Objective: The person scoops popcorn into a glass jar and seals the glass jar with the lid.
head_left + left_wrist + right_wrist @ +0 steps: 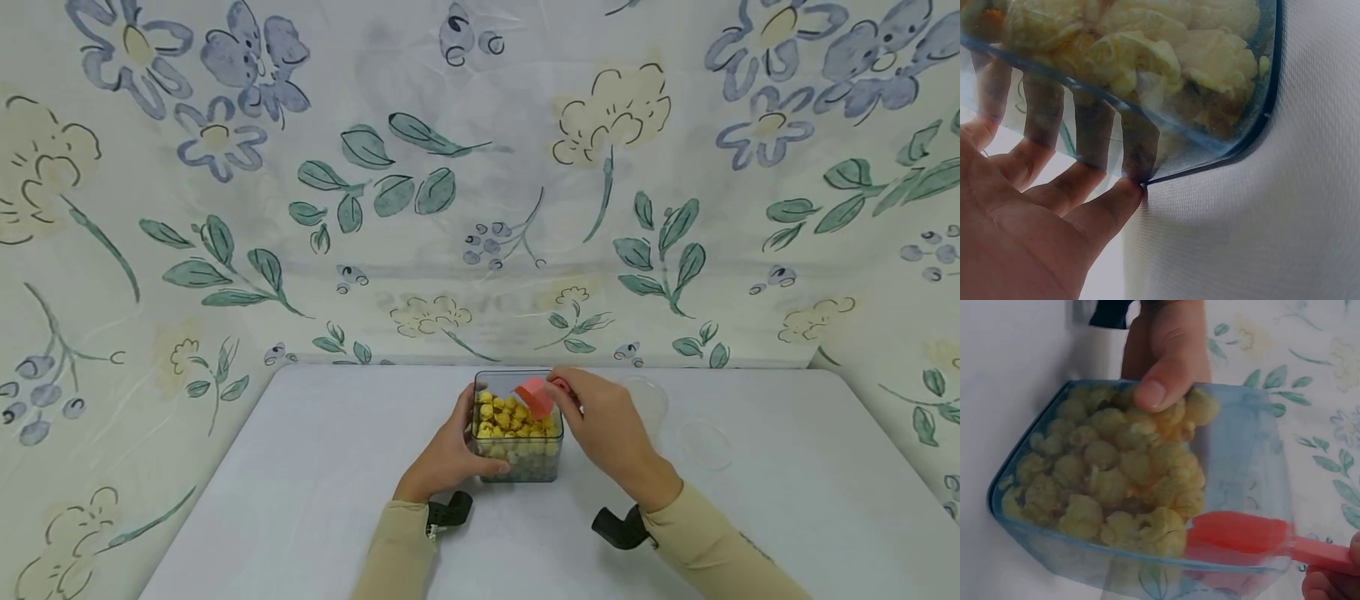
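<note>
A clear bluish box [522, 468] of yellow popcorn [504, 419] stands on the table. My left hand [442, 457] holds it from the left, the thumb across the front wall and the fingers spread along the side, as the left wrist view shows through the plastic. With my right hand [609, 425] I grip the handle of a red scoop [537, 397]. The scoop's head is at the box's right part, over the popcorn. In the right wrist view the red scoop [1238, 532] shows through the clear wall beside the popcorn, and only the right fingertips [1322, 584] appear.
Behind and right of my right hand lies a clear round container [648, 402], with a thin clear disc [707, 446] nearer. The white table [300, 500] meets a flower-patterned cloth [510, 208] at its back edge. Black wrist mounts [621, 528] stick out below both hands.
</note>
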The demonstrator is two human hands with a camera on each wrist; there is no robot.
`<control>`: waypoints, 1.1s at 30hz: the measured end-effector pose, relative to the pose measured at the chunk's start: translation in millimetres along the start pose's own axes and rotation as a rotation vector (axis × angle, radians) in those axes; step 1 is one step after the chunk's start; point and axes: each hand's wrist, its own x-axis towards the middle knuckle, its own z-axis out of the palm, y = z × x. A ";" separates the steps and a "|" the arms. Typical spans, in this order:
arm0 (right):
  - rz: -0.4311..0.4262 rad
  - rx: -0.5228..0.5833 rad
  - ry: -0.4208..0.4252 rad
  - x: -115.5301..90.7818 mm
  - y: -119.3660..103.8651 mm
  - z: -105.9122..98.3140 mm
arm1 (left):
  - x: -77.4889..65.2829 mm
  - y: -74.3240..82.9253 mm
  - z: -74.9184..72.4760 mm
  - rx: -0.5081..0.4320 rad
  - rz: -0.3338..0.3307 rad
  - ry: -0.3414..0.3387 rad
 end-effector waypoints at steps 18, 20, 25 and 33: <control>-0.117 0.008 -0.055 -5.6 8.8 15.7 | -2.8 14.6 0.6 -0.029 0.001 -0.009; -0.046 0.055 -0.054 -4.6 13.3 15.4 | -0.8 8.2 1.0 -0.019 -0.002 0.001; 0.106 0.131 -0.021 -7.0 22.3 14.6 | -0.1 0.8 0.5 -0.008 0.019 0.000; -0.041 0.080 -0.018 -12.4 18.3 20.4 | 1.2 2.3 0.9 -0.013 0.023 -0.002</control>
